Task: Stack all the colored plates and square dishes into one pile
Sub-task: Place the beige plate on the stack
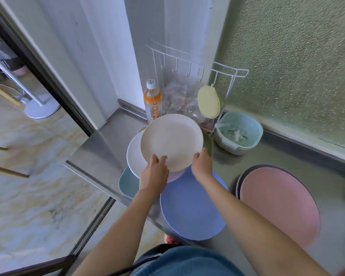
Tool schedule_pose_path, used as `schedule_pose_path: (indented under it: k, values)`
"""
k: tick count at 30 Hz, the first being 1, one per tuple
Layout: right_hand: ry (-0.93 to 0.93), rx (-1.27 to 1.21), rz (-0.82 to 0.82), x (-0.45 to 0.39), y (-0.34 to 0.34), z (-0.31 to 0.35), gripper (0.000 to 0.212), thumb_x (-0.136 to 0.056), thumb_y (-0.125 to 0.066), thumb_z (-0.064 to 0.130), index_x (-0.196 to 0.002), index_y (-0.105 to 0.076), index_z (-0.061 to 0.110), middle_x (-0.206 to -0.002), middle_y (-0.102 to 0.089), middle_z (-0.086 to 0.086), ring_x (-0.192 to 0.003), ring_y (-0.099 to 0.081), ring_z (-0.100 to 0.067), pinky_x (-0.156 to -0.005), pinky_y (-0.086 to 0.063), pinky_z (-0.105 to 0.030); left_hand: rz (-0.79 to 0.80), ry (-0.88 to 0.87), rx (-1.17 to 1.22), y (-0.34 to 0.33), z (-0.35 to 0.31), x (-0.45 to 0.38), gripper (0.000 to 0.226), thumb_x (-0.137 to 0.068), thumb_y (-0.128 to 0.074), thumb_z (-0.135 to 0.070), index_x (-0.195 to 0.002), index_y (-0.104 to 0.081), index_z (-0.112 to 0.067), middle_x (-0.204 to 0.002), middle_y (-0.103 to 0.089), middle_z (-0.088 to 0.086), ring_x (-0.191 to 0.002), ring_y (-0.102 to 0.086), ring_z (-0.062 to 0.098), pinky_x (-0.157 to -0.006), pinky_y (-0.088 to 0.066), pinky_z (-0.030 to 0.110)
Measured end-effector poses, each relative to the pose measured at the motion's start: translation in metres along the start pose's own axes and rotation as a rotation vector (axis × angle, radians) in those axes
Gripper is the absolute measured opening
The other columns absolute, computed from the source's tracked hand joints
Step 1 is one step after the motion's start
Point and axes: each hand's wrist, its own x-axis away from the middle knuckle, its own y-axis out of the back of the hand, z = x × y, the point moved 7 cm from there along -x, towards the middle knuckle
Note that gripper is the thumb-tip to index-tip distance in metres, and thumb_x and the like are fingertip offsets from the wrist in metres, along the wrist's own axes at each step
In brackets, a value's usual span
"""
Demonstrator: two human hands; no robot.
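i've got the cream plate (171, 141) raised at frame centre, both hands pinching its near rim: left hand (154, 174) with fingers over the edge, right hand (202, 163) gripping beside it. it hangs tilted over the white plate (133, 156), which lies on a teal square dish (127, 183). this looks like the placing step. next i'd level it and lower it square. the blue plate (191, 206) and pink plate (279, 202) on the table (104, 148) are not yet stacked.
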Motion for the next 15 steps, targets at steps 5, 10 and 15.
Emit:
schedule_pose_path:
  k: [5,10,15]
  values:
    - [0.119,-0.018,-0.149,0.003,0.036,-0.010,0.026,-0.096,-0.034,0.012,-0.069,-0.034,0.012,-0.063,-0.042,-0.002,-0.063,-0.038,-0.024,-0.057,-0.026,-0.035,-0.180,0.302,0.212,0.026,0.026,-0.004,0.045,-0.093,-0.042,-0.028,-0.134,-0.034,-0.012,-0.129,-0.041,0.013,-0.101,-0.056,0.038,-0.066,-0.039,0.039]
    - [0.102,0.018,-0.292,0.013,0.092,-0.055,0.031,-0.099,-0.034,0.024,-0.076,-0.049,0.010,-0.061,-0.052,-0.004,-0.061,-0.046,-0.024,-0.053,-0.031,-0.034,-0.126,0.272,0.440,0.020,0.004,-0.021,0.030,-0.095,-0.038,-0.034,-0.109,-0.054,-0.013,-0.107,-0.057,0.009,-0.086,-0.055,0.030,-0.065,-0.038,0.031]
    - [0.024,-0.039,-0.455,0.032,0.157,-0.102,0.037,-0.099,-0.036,0.025,-0.066,-0.044,0.012,-0.056,-0.045,-0.004,-0.058,-0.040,-0.023,-0.051,-0.028,-0.032,0.062,0.001,0.311,-0.009,-0.074,-0.008,0.038,-0.098,-0.027,-0.032,-0.070,-0.041,-0.011,-0.071,-0.053,0.009,-0.070,-0.047,0.032,-0.061,-0.035,0.035]
